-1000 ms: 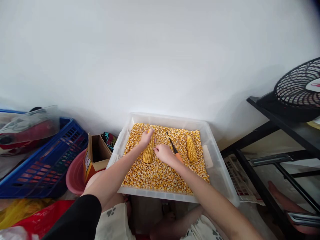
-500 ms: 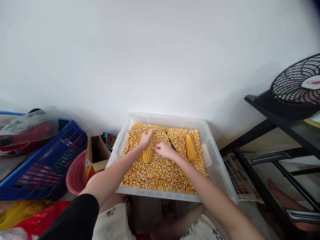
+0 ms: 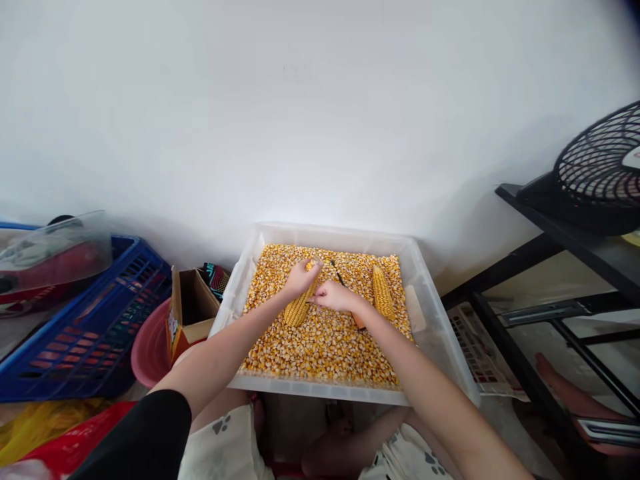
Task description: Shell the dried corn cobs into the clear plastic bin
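My left hand [image 3: 303,276] is wrapped round the upper end of a yellow ear of corn [image 3: 297,313], which leans with its lower end on loose corn kernels [image 3: 310,357]. Against the ear's right side, my right hand [image 3: 333,296] is closed, thumb and finger pinched at its surface; what lies between the fingertips is too small to make out. A second ear of corn [image 3: 383,296] rests on the kernels to the right. Partly under my right wrist lies a thin black tool with an orange handle [image 3: 359,322].
A translucent plastic tub [image 3: 435,333] holds the kernels. Left of it are an open cardboard box [image 3: 203,330], a pink basin [image 3: 147,350] and a blue crate [image 3: 95,360]. On the right, a black fan [image 3: 600,163] stands on a black metal frame [image 3: 540,250]. A white wall rises behind.
The ear in my left hand has tilted, its upper end swinging right. My right hand has shifted slightly right and up along with it, and the tool's orange handle now shows.
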Demonstrator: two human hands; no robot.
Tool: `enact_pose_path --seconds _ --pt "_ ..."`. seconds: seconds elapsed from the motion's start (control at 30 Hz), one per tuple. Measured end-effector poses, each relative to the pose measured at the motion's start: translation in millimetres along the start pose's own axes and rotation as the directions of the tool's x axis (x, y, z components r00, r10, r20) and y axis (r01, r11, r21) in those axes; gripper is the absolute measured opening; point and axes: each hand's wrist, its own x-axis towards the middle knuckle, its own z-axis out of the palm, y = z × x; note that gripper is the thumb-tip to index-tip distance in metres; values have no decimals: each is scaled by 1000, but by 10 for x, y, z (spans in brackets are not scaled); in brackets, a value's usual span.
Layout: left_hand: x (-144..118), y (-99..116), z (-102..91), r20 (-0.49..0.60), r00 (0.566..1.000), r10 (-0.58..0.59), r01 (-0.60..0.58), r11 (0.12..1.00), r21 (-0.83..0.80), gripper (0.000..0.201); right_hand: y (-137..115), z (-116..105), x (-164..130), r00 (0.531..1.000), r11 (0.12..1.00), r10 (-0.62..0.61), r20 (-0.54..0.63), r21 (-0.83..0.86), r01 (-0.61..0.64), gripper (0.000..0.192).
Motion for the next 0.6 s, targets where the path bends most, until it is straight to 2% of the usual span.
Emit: enact_pose_path --seconds 0.13,0.3,0.4,0.5,0.6 --pt "-30 37 40 48 998 37 -37 999 -6 36 -8 -42 -10 998 1000 -6 61 29 4 33" --pt "55 -49 -25 -29 994 -101 98 992 -82 35 26 -52 20 998 1000 11 63 -13 -10 38" --pt "103 -136 -64 -17 985 -173 166 967 -193 35 48 -40 14 997 1000 16 76 -12 -16 43" --pt "121 -195 -77 21 973 -231 226 924 -307 37 36 -27 -3 999 1000 3 36 -8 -3 44" --pt "121 -219 -83 55 962 -266 268 893 -363 37 -1 -22 -7 998 1000 -3 -63 7 3 41"
